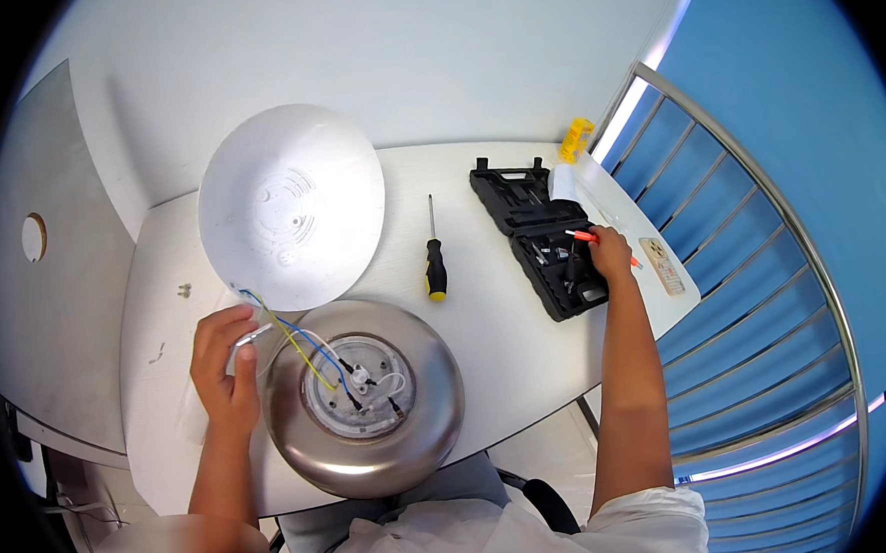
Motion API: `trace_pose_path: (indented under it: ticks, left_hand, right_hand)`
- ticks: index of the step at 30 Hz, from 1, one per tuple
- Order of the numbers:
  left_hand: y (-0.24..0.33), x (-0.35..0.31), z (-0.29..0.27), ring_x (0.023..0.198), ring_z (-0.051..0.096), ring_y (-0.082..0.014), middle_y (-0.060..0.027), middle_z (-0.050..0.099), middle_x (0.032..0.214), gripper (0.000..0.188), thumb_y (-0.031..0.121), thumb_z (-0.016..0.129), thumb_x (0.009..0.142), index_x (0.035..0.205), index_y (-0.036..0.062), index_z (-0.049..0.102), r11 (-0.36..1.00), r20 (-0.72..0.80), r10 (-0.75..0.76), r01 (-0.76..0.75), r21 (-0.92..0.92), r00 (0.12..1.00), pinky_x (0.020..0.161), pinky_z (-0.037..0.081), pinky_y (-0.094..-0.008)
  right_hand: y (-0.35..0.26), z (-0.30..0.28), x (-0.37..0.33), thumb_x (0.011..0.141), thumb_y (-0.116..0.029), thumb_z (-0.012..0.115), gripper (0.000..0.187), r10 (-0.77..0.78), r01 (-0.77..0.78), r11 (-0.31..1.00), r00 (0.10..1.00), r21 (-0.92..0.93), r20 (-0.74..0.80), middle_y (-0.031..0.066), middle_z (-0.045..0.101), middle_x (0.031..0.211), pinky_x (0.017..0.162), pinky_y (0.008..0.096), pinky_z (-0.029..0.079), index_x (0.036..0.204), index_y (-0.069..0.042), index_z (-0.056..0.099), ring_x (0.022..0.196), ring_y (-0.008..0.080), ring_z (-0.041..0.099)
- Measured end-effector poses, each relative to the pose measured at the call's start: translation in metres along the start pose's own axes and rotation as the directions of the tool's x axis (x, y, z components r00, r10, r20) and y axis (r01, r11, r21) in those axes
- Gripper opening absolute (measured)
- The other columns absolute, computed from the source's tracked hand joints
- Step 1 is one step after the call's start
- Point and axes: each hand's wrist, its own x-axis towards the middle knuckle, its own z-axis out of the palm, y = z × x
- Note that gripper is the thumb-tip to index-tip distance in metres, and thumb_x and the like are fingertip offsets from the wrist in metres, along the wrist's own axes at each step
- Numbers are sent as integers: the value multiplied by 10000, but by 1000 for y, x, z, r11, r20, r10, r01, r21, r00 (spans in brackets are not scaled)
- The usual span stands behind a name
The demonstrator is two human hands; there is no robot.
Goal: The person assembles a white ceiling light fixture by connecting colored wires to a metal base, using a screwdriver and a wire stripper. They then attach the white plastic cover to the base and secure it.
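The brushed-metal lamp base [430,379] sits wired side up at the near edge of the surface [514,393], its rim covering part of that edge. Left of it, the left hand [229,360] pinches a slim pale piece [254,334] beside the loose wires [301,336]. Behind stands the white bowl [259,206], near the back edge. Rightward lies bare room — only a screwdriver [436,267] — then the open tool case [560,280], where the right hand [612,252] grips a red-orange tool [582,236].
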Motion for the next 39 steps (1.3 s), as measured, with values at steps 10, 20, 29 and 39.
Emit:
trace_pose_path:
  ticks: [10, 20, 29, 39]
  left_hand:
    - [-2, 0, -6, 892, 577, -216, -132, 626, 1000, 303, 265, 507, 944, 894, -14, 614, 994, -114, -59, 48, -102, 992, 754, 438, -287]
    - [-2, 3, -7, 911, 596, -240, -135, 626, 995, 205, 169, 541, 912, 916, -23, 613, 987, -98, -75, 60, -150, 992, 815, 455, -310]
    - [-8, 2, -6, 998, 576, -218, -118, 620, 1040, 292, 254, 513, 957, 932, -16, 622, 905, -12, -148, 131, -404, 989, 892, 440, -323]
    - [3, 1, -7, 950, 566, -184, -122, 594, 1067, 426, 359, 476, 978, 838, -18, 615, 839, 138, -139, 191, -509, 981, 817, 456, -305]
  right_hand:
    - [-89, -92, -47, 852, -103, 594, 193, -366, 488, 780, 864, 392, -347, 115, 598, 902, 756, 342, 452, 1038, -66, 633, 829, 283, 585]
    - [-242, -121, -136, 948, -154, 526, 208, -498, 348, -139, 785, 927, -370, 132, 648, 937, 735, 307, 485, 1100, -14, 510, 816, 178, 600]
    - [-286, -132, -171, 926, -77, 520, 182, -388, -108, -555, 911, 825, -142, 242, 627, 996, 629, 315, 564, 1010, -70, 359, 723, 248, 666]
    - [-293, -118, -195, 910, -93, 575, 257, -511, -92, -556, 821, 826, -253, 263, 605, 1056, 676, 386, 588, 959, -74, 324, 819, 312, 673]
